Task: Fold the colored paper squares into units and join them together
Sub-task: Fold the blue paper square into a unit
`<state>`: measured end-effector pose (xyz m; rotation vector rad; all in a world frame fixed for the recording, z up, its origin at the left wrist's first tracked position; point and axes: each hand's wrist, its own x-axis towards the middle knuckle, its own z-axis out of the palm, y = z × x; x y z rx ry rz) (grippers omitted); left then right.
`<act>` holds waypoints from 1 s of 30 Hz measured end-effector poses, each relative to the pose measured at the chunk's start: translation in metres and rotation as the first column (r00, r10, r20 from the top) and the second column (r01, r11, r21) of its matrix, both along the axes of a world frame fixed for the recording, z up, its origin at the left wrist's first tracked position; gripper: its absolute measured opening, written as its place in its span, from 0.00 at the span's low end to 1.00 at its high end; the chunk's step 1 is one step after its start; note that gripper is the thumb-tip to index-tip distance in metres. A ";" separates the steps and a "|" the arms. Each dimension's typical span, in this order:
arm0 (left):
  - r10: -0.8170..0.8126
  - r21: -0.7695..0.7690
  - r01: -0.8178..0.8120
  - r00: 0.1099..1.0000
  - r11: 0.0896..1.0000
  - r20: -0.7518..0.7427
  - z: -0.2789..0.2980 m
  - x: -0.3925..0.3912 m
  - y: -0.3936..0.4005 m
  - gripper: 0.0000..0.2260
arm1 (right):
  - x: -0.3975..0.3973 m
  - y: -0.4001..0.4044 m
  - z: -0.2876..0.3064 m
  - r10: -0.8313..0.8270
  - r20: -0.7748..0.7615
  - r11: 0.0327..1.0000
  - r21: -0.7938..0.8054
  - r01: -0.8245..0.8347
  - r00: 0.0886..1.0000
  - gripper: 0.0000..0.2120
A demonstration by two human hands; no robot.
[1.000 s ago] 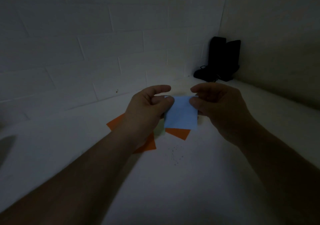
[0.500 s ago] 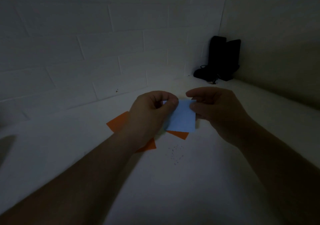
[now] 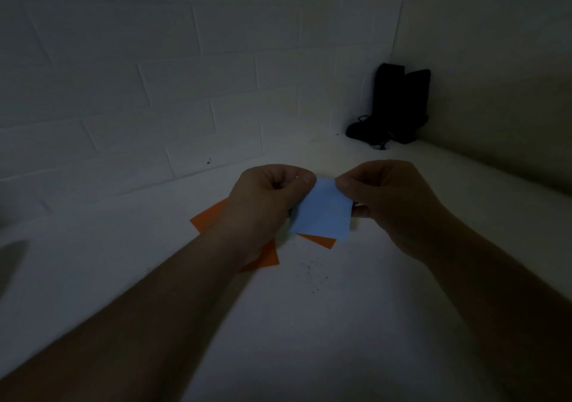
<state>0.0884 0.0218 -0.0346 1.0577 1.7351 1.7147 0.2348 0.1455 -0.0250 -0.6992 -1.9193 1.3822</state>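
Two bare hands met over the pale table (image 3: pixel 340 324). Under and behind the left hand (image 3: pixel 263 212) lay orange paper squares (image 3: pixel 210 219), flat. Between both hands hung the light blue paper (image 3: pixel 323 212), plain and smooth, top corner pointing away, long axis tilted down toward the right hand (image 3: pixel 390 203). Each hand pinched an upper edge with curled fingers.

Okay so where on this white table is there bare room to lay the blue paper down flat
Bare white table lies between the two forearms, nearer you than the orange paper squares and the faint pencil specks. More lies left of the orange squares. It is crowded under the left hand and right hand, which pinch the light blue paper square.
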 end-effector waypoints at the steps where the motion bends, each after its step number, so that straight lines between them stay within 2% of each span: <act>1: -0.004 -0.007 0.004 1.000 1.000 0.004 0.000 0.001 0.000 0.05 | 0.000 0.001 0.000 -0.004 0.010 1.000 -0.004 0.004 1.000 0.07; 6: -0.017 -0.008 0.018 0.999 1.000 0.038 0.001 0.001 -0.001 0.06 | 0.000 0.002 0.001 0.012 0.039 0.997 -0.073 -0.010 0.999 0.08; 10: -0.093 0.018 0.092 0.988 0.996 0.124 0.005 0.007 -0.003 0.03 | -0.002 -0.003 0.001 0.056 0.037 0.992 -0.112 -0.051 0.998 0.09; 14: -0.055 -0.007 0.055 0.997 0.998 0.047 0.007 0.008 -0.004 0.09 | -0.004 -0.006 0.000 0.098 0.062 0.989 -0.119 -0.090 0.993 0.09; 19: -0.056 -0.070 0.057 0.998 0.996 0.015 0.010 0.009 -0.006 0.16 | -0.004 -0.005 -0.004 0.104 0.120 0.994 0.023 -0.108 0.987 0.08; 23: -0.061 -0.088 0.062 0.998 0.994 0.020 0.012 0.009 -0.007 0.20 | -0.003 -0.006 -0.002 0.047 0.154 0.986 0.149 -0.070 0.987 0.10; 28: -0.035 -0.034 0.039 0.993 0.999 0.113 0.012 0.006 -0.008 0.24 | 0.000 -0.007 0.001 0.018 0.135 0.985 0.166 -0.040 0.991 0.06; 30: -0.039 -0.010 0.041 0.988 0.999 0.150 0.013 0.006 -0.009 0.24 | 0.001 -0.007 0.003 0.036 0.129 0.992 0.116 -0.051 0.991 0.06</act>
